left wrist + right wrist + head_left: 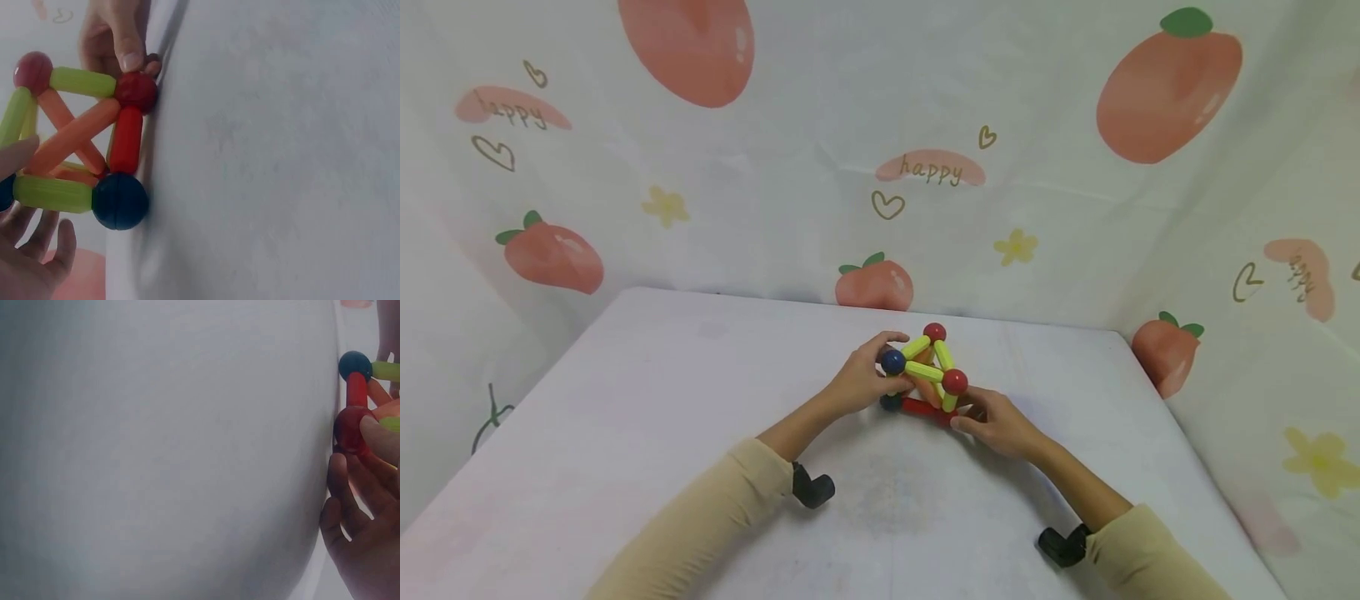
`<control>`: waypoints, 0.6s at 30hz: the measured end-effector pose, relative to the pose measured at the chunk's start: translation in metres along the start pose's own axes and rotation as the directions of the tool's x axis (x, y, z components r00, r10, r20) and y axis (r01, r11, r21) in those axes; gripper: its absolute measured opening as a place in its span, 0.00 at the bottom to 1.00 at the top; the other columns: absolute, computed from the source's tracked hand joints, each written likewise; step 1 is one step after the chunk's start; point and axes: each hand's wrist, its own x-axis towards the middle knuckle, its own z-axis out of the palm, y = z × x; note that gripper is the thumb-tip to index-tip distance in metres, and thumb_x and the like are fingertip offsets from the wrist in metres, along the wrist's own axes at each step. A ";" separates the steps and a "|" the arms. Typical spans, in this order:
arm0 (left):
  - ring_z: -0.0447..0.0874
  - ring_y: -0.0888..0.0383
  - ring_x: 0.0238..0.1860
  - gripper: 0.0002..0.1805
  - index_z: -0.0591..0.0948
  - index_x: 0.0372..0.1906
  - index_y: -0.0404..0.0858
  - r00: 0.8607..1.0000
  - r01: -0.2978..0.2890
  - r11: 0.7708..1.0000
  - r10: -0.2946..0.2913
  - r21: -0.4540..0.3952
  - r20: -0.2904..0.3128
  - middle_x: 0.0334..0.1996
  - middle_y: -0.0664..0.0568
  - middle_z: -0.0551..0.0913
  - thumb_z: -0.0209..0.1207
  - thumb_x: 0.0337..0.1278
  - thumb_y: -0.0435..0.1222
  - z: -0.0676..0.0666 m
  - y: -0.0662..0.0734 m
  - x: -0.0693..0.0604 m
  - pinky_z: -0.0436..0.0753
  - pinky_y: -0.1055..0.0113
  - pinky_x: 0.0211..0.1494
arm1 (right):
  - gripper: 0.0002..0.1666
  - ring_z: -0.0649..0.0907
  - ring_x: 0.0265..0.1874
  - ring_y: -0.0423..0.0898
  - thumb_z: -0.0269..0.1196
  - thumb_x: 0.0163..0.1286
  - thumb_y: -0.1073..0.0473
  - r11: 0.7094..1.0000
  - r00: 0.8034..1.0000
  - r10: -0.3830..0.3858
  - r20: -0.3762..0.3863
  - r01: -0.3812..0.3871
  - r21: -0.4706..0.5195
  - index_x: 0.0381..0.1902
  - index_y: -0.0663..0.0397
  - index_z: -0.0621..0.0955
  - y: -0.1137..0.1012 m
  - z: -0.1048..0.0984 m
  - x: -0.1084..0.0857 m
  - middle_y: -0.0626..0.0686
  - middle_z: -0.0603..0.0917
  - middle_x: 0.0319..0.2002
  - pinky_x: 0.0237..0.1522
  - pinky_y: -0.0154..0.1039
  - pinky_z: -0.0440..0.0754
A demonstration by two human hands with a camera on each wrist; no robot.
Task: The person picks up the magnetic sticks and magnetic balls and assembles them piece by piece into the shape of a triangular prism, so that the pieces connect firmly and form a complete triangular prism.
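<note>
A toy frame of magnetic sticks and balls (924, 372) stands on the table, held between both hands. Yellow-green sticks link two red balls and a blue ball on its upper side. A red stick (127, 140) joins a dark blue ball (120, 201) and a red ball (137, 92) along the bottom, and orange sticks (75, 136) cross inside. My left hand (859, 382) grips the frame's left side, thumb in front and fingers behind. At the lower right corner, my right hand (1003, 423) holds the red ball (350, 430), its thumb on top; some fingertips are hidden.
The white table (722, 367) reaches back to a white cloth (790, 167) printed with peaches, hearts and flowers. Black wrist mounts (814, 487) sit at both sleeve cuffs. A thin green cord (493, 412) hangs by the left edge.
</note>
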 end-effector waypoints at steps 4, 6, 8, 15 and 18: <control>0.78 0.51 0.50 0.32 0.71 0.66 0.42 1.000 -0.003 0.999 0.003 -0.048 -0.002 0.53 0.46 0.79 0.70 0.56 0.34 0.000 0.000 0.001 0.84 0.61 0.52 | 0.30 0.83 0.45 0.50 0.66 0.69 0.56 1.000 1.000 0.008 0.000 -0.008 0.002 0.65 0.60 0.74 0.000 0.000 0.000 0.57 0.83 0.52 0.45 0.36 0.82; 0.79 0.52 0.48 0.32 0.71 0.65 0.43 1.000 -0.016 0.999 0.016 -0.041 0.001 0.51 0.47 0.80 0.70 0.56 0.35 0.000 0.000 0.001 0.84 0.64 0.49 | 0.30 0.83 0.45 0.50 0.66 0.69 0.56 1.000 1.000 0.010 0.002 -0.010 0.001 0.65 0.60 0.74 0.000 0.000 0.000 0.57 0.83 0.52 0.44 0.36 0.82; 0.80 0.53 0.47 0.32 0.72 0.65 0.42 0.999 -0.036 0.999 0.036 -0.037 0.002 0.51 0.48 0.81 0.71 0.56 0.35 -0.001 0.000 0.000 0.83 0.66 0.47 | 0.30 0.83 0.45 0.50 0.66 0.69 0.55 1.000 1.000 0.010 0.003 -0.010 0.000 0.65 0.60 0.74 0.001 0.000 0.000 0.57 0.83 0.52 0.44 0.36 0.82; 0.81 0.54 0.45 0.32 0.72 0.64 0.41 0.996 -0.087 0.995 0.088 -0.045 0.005 0.52 0.48 0.82 0.71 0.55 0.35 -0.005 -0.003 -0.001 0.84 0.65 0.45 | 0.30 0.84 0.45 0.50 0.66 0.69 0.55 1.000 1.000 -0.006 0.005 0.006 -0.004 0.65 0.59 0.74 0.003 -0.001 0.001 0.56 0.83 0.52 0.44 0.36 0.82; 0.81 0.54 0.45 0.32 0.72 0.65 0.40 0.995 -0.093 0.993 0.094 -0.070 0.017 0.53 0.48 0.81 0.71 0.55 0.35 -0.006 -0.004 -0.002 0.84 0.63 0.45 | 0.30 0.84 0.45 0.50 0.66 0.69 0.55 1.000 1.000 -0.003 0.006 0.003 -0.004 0.65 0.59 0.74 0.002 -0.001 0.001 0.56 0.83 0.52 0.44 0.36 0.82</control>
